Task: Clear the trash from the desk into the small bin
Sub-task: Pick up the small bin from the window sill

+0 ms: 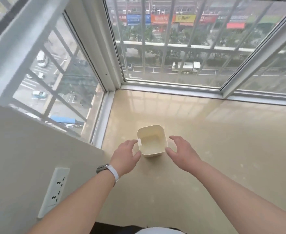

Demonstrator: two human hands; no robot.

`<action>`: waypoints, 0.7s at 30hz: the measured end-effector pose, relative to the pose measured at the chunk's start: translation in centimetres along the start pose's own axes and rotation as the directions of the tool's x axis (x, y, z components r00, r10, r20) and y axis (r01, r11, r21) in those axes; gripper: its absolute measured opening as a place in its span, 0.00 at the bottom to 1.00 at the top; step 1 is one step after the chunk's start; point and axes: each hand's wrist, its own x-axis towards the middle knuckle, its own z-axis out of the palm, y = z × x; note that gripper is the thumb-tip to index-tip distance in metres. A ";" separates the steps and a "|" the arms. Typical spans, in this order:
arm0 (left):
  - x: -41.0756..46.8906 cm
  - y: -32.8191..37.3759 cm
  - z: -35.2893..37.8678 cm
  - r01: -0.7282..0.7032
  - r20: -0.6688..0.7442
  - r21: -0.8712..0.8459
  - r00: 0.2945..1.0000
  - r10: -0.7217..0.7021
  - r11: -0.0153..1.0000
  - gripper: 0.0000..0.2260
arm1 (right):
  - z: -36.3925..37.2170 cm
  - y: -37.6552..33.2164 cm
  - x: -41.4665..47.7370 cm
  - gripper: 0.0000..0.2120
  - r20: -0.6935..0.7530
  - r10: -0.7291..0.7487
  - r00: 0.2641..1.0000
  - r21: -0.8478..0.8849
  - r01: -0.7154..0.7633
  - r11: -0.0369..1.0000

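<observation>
The bin (152, 141) stands upright on the sill (223, 141), a glossy beige ledge, near its left end, with the window (172, 48) far behind it. It looks empty; no trash is seen in it or on the ledge. The left hand (125, 156) is held open just beside the bin's left wall, with the fingers spread and curved. The right hand (183, 152) is likewise open at the right wall, its thumb close to the near right corner. Whether either hand is touching the plastic cannot be told for certain; a thin gap seems to be left on both sides.

The step in hand is judged to be the picking up of the bin. It is best done if the two walls are pressed evenly, low enough that the light tub is not tipped, and the rim is kept level as it is lifted. The small tab (139, 142) on the left rim is best avoided. A firm squeeze is hardly needed, since thin walls may be bent.
</observation>
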 end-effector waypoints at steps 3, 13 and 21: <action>2.2 -0.4 1.1 0.223 0.086 -0.339 0.975 -0.206 0.914 0.22 | 0.8 1.0 2.3 0.26 0.029 0.158 0.987 0.228 -0.161 0.960; 6.6 -2.2 5.3 0.505 0.296 -0.707 0.847 -0.442 0.495 0.12 | 3.7 3.5 8.1 0.21 0.176 0.376 0.910 0.509 -0.411 0.756; 8.2 -2.7 6.0 0.486 0.321 -0.751 0.861 -0.395 0.448 0.10 | 5.4 3.9 10.3 0.15 0.228 0.364 0.903 0.608 -0.424 0.671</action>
